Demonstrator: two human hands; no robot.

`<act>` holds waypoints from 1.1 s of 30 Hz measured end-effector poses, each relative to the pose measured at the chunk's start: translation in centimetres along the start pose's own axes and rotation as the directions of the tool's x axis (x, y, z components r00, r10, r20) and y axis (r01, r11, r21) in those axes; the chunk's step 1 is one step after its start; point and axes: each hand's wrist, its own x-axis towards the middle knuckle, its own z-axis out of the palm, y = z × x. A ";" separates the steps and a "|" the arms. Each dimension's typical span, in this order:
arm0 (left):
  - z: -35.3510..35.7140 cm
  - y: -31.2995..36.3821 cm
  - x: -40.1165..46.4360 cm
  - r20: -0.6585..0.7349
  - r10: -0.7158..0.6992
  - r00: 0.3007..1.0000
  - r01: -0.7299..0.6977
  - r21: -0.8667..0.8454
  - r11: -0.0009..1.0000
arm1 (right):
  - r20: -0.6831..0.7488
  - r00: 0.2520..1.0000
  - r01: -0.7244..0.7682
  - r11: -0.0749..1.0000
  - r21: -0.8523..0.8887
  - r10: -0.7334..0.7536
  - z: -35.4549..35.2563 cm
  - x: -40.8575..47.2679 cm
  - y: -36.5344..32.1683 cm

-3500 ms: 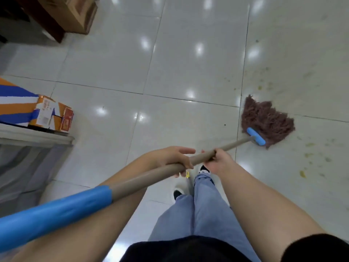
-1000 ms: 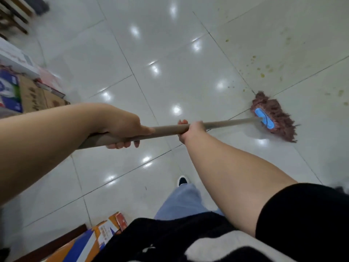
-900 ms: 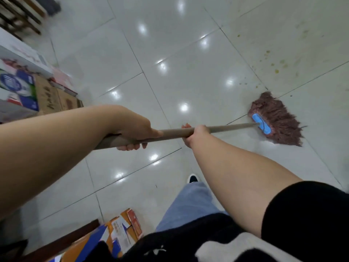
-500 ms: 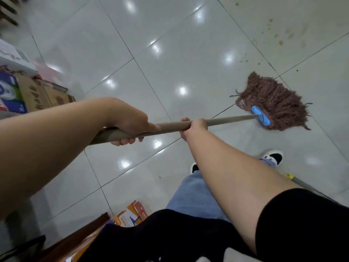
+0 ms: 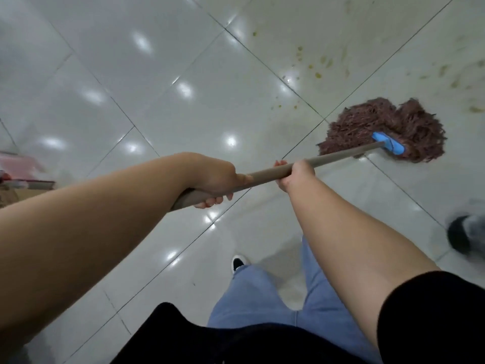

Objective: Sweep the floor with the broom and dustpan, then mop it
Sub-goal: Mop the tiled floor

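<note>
i see both hands on the mop handle (image 5: pixel 265 175), the same grip as half a second ago. the left hand (image 5: pixel 215 179) holds it nearer the body, fingers curled under the pole and pressed together, thumb lying along the top. the right hand (image 5: pixel 295 173) grips farther down toward the mop head (image 5: pixel 367 122), fingers wrapped over the pole; only their tips show past it, so i cannot tell how tightly they sit together. the mop head lies flat on the floor (image 5: pixel 157 74), its brown strands spread wide, with the blue clamp (image 5: pixel 388 143) on the side nearer the hands. compared with half a second ago the strands are fanned wider, and the yellowish stains (image 5: pixel 315 67) sit just beyond the mop head, close to it. one shoe (image 5: pixel 238 262) shows below the handle, and the other shoe (image 5: pixel 464 232), blurred, now sits well right of the mop head's near side. the boxes (image 5: pixel 18 179) left of the handle are mostly out of view now.
</note>
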 end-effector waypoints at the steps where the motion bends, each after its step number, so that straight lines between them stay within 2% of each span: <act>1: -0.3 3.1 0.9 -0.001 0.019 1.000 -0.019 -0.001 1.000 | -0.001 1.000 0.023 1.000 0.005 -0.023 -0.4 0.5 -3.2; 5: 0.2 15.9 4.2 -0.026 0.099 0.995 -0.100 -0.053 0.994 | 0.012 0.997 0.081 0.996 0.041 -0.082 -3.3 1.5 -14.7; 9: 2.1 26.5 6.2 -0.063 0.175 0.983 -0.182 -0.136 0.974 | 0.020 0.996 0.086 0.982 0.169 -0.090 -5.6 1.1 -21.8; 14: 3.9 32.5 6.6 -0.034 0.152 0.988 -0.156 -0.185 0.970 | -0.059 0.982 0.188 0.959 0.213 -0.179 -7.9 0.2 -26.3; 21: 2.5 27.2 3.2 0.021 0.110 0.994 -0.109 -0.061 0.992 | 0.020 0.988 0.145 0.974 0.177 -0.151 -6.9 -2.2 -20.8; 28: 1.7 15.6 -0.8 0.027 0.116 0.993 -0.118 0.067 0.991 | 0.104 0.985 0.128 0.986 0.109 -0.139 -4.1 -5.8 -9.3; 33: 0.9 6.7 -2.7 0.039 0.049 0.998 -0.052 0.084 0.995 | 0.140 0.990 0.016 0.994 0.107 -0.031 -2.0 -6.7 -0.8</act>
